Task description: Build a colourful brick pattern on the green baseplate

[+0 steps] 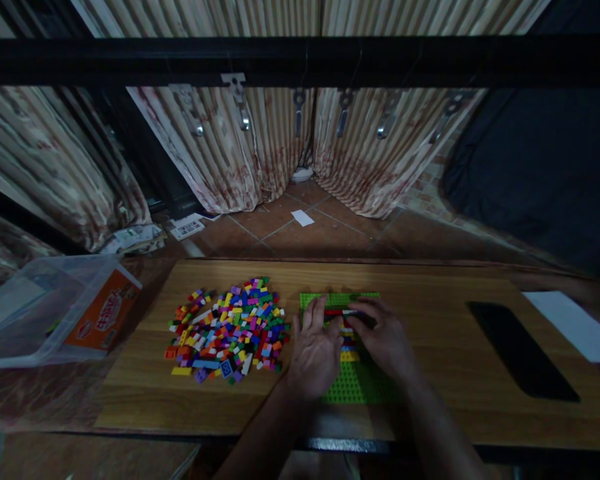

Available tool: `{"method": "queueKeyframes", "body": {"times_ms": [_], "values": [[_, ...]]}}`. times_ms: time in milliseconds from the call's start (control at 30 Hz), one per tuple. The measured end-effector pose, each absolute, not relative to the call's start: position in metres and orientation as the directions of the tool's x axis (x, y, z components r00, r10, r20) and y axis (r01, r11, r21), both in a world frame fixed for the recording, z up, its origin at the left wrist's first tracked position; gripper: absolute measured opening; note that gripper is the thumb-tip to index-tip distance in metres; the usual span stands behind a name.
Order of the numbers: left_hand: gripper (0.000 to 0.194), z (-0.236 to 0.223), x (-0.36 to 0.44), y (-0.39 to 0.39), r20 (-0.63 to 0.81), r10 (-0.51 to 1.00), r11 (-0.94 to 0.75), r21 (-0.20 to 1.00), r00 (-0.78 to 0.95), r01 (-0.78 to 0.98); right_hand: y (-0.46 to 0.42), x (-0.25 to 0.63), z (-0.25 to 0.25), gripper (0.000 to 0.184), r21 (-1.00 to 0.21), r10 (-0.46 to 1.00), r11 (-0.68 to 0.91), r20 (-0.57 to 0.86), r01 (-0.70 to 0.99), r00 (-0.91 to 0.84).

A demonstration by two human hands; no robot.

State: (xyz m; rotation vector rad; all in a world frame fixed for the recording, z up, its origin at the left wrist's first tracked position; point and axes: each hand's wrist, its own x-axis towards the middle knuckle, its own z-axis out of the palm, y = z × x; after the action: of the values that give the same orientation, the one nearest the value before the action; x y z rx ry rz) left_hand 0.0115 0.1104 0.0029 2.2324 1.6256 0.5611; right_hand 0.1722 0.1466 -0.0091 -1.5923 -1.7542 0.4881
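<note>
A green studded baseplate (353,393) lies on the wooden board, carrying rows of coloured toy bricks, with a yellow row (350,357) nearest me. My left hand (314,350) rests over the plate's left part, fingers stretched forward and thumb touching the far end of the rows. From the right, my right hand (384,337) reaches in with bent fingers, thumb and index finger closed at a dark brick in the far row. Between the hands a red brick (334,312) shows in that row. Fingers partly hide the bricks.
Left of the plate spreads a pile of loose bricks (235,327). A clear plastic box (55,300) with an orange label stands at far left. A dark phone-shaped slab (520,347) and a white sheet (575,323) lie at right. Curtains (220,147) hang beyond the board.
</note>
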Motion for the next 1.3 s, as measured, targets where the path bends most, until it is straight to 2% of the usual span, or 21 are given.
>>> {"method": "queueKeyframes", "body": {"times_ms": [200,567,1067,1300], "values": [[0.035,-0.001,0.012,0.110,0.135,0.953,-0.301,0.469,0.270,0.830,0.150,0.171,-0.010,0.025,-0.785,0.986,0.090,0.157,0.613,0.056],[0.034,0.007,0.014,0.110,0.106,0.950,-0.311,0.416,0.294,0.855,0.155,0.166,-0.014,0.025,-0.836,0.992,0.031,0.093,0.548,0.085],[0.032,0.001,0.015,0.109,0.125,0.941,-0.337,0.386,0.313,0.859,0.155,0.164,-0.012,0.024,-0.833,0.990,-0.085,-0.010,0.547,0.139],[0.030,0.000,0.015,0.106,0.152,0.936,-0.352,0.365,0.317,0.862,0.157,0.166,-0.011,0.026,-0.802,0.990,-0.086,-0.005,0.591,0.138]]}}
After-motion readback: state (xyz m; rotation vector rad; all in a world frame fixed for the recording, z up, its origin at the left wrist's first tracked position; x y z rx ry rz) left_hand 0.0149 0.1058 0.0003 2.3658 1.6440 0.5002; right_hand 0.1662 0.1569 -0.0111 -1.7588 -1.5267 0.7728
